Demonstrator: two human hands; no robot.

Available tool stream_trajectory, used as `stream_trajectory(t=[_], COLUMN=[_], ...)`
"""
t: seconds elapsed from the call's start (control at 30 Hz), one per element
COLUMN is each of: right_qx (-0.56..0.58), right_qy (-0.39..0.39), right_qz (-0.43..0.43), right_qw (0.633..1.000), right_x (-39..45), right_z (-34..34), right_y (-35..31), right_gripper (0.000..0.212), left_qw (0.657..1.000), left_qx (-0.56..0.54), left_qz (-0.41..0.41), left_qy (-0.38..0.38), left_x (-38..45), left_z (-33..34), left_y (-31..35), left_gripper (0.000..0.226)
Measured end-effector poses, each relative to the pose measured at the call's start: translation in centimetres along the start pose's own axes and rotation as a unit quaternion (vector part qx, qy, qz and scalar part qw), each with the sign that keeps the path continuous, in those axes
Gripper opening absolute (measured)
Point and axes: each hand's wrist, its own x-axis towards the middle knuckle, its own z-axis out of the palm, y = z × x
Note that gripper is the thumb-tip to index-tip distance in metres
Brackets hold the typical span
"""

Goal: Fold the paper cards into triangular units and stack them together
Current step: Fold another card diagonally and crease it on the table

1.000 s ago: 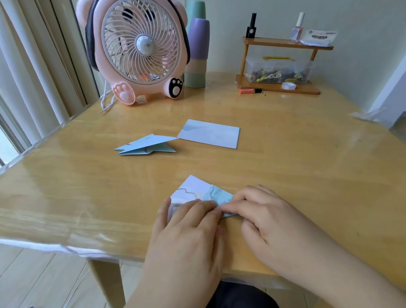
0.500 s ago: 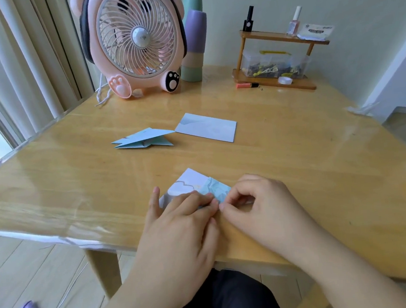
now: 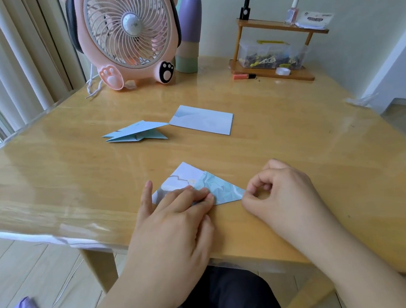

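Note:
A pale blue patterned paper card (image 3: 204, 185), partly folded into a triangle, lies near the table's front edge. My left hand (image 3: 176, 220) presses flat on its left half, fingertips on the fold. My right hand (image 3: 279, 196) pinches the card's right tip between thumb and forefinger. Farther back sit folded blue triangular units (image 3: 135, 134) stacked together, and to their right a flat unfolded card (image 3: 202, 120).
A pink desk fan (image 3: 127, 35) stands at the back left of the wooden table (image 3: 319, 143), stacked cups (image 3: 188, 34) beside it. A small wooden shelf (image 3: 276, 49) with bottles and a clear box stands at the back right. Curtains hang at left.
My right hand has slid rightwards along the fold to the card's right tip, uncovering more of the folded triangle. My left hand stays pressed on the card.

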Motion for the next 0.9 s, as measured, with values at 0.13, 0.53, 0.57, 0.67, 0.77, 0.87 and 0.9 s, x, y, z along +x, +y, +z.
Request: stream_trajectory(t=[0.13, 0.53, 0.57, 0.67, 0.77, 0.87, 0.9], right_qx=[-0.018, 0.065, 0.071, 0.094, 0.106, 0.106, 0.105], right_qy=[0.004, -0.088, -0.085, -0.08, -0.077, -0.07, -0.068], right_qz=[0.002, -0.066, -0.064, -0.061, -0.065, -0.065, -0.064], right_qw=[1.0, 0.992, 0.992, 0.99, 0.989, 0.99, 0.99], right_x=[0.1, 0.5, 0.6, 0.5, 0.3, 0.3, 0.3], right_z=[-0.7, 0.7, 0.9, 1.0, 1.0, 1.2, 1.2], right_y=[0.9, -1.9, -1.9, -1.6, -1.6, -1.6, -1.6], right_gripper=[0.019, 0.02, 0.017, 0.015, 0.018, 0.024, 0.025], left_qw=[1.0, 0.989, 0.986, 0.98, 0.976, 0.969, 0.966], left_qx=[0.0, -0.014, -0.009, -0.01, -0.002, 0.002, 0.002], left_qz=[-0.003, -0.145, -0.161, -0.183, -0.198, -0.222, -0.23], left_qy=[-0.004, 0.032, 0.051, 0.075, 0.095, 0.112, 0.115], left_x=[0.0, 2.4, 2.5, 2.6, 2.4, 1.9, 1.7], left_z=[-0.1, 0.9, 1.0, 1.5, 1.5, 1.3, 1.2], left_y=[0.1, 1.6, 1.9, 2.4, 2.5, 2.1, 1.9], left_gripper=[0.044, 0.015, 0.012, 0.012, 0.009, 0.005, 0.004])
